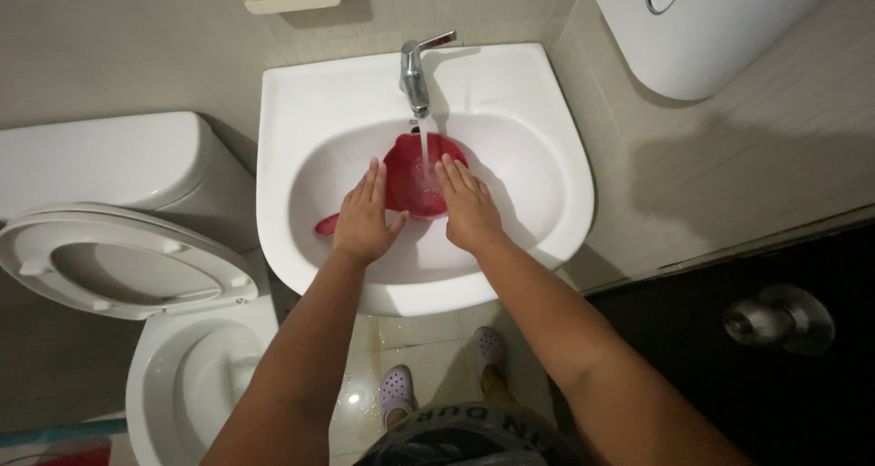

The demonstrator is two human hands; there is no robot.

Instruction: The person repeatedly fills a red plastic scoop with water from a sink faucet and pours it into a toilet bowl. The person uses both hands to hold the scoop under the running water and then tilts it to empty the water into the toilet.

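A white sink [547, 156] holds a red perforated scoop [412, 179], lying in the basin just below the tap [415, 69], whose water stream falls onto it. The left hand [363, 218] and right hand [469, 206] lie flat, fingers extended, against the scoop's two sides, gripping nothing. A toilet [182, 375] stands left of the sink, lid raised.

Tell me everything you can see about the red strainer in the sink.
The red strainer looks like plastic, with a round perforated bowl and a handle pointing left. It lies in the white sink under water running from the tap. The left hand and right hand rest flat on either side of it.
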